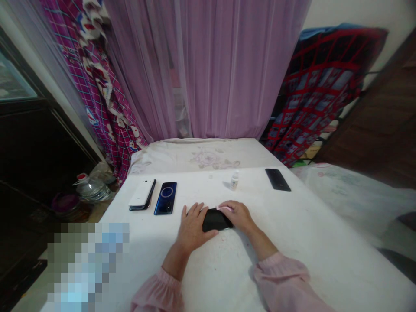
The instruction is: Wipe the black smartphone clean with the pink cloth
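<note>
"What's largest?"
"A table [208,277]. Midway across it, the left hand [193,227] clasps a phone's [216,220] nine-o'clock end, likely steadying it."
"Around that?"
"White phone [142,193] and blue phone [165,198], ten o'clock; black phone [277,180], two; bottle [234,181], one, apparently within reach."
"Smallest?"
"Pink tool [228,209]. The right hand [241,215] pinches it narrowly at the twelve-o'clock edge, perhaps for control."

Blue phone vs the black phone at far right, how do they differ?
The blue phone is glossy blue; the black phone is dark all over. The blue phone shows a pale ring on its upward side; no ring shows on the black phone. The blue phone's far end slants right, the black phone's left. Both lie flat on the white cover.
</note>
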`<state>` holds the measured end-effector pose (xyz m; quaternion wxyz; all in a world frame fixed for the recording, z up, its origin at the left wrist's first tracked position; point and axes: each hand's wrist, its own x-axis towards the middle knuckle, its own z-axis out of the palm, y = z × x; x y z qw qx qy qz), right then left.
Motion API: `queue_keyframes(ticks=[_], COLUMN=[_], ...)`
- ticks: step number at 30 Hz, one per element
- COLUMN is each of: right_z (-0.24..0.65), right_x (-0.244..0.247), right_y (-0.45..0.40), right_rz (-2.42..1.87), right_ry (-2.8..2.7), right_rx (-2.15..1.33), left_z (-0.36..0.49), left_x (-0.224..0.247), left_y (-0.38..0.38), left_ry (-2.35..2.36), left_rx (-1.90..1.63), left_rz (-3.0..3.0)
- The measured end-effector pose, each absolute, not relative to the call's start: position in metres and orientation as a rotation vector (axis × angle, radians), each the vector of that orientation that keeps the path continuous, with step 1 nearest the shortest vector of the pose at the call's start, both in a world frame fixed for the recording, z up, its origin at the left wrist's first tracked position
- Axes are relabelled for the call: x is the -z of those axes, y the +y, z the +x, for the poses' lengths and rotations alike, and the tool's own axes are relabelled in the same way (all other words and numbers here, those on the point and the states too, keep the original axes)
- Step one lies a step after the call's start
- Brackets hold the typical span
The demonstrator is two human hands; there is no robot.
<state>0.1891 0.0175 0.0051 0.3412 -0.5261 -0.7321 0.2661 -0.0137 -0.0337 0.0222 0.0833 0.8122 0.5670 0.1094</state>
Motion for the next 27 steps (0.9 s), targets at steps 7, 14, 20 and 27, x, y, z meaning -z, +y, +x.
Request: queue_keyframes(ticks=[7,14,20,27], right_z=[0.210,0.216,0.204,0.190], right_x=[-0.012,-0.018,-0.006,-0.003], right_y=[0.018,0.014,0.018,0.017], right_rz=[-1.133,-1.115,-1.184,-1.355], right_ry=[-2.021,-2.052,-1.943,-1.885], right_rx=[-1.023,-1.131,-0.952,-0.698], left_z=[-0.014,-0.015,-0.014,-0.014], left_x=[-0.024,-0.021,-0.022,-0.022], left_y=[-0.034,-0.034,-0.034,-0.034], left_ry=[1.686,1.684,1.682,1.693], left_rx=[-0.336,-0.355,-0.344,-0.320], left_rz=[2.422,2.433,2.441,2.415])
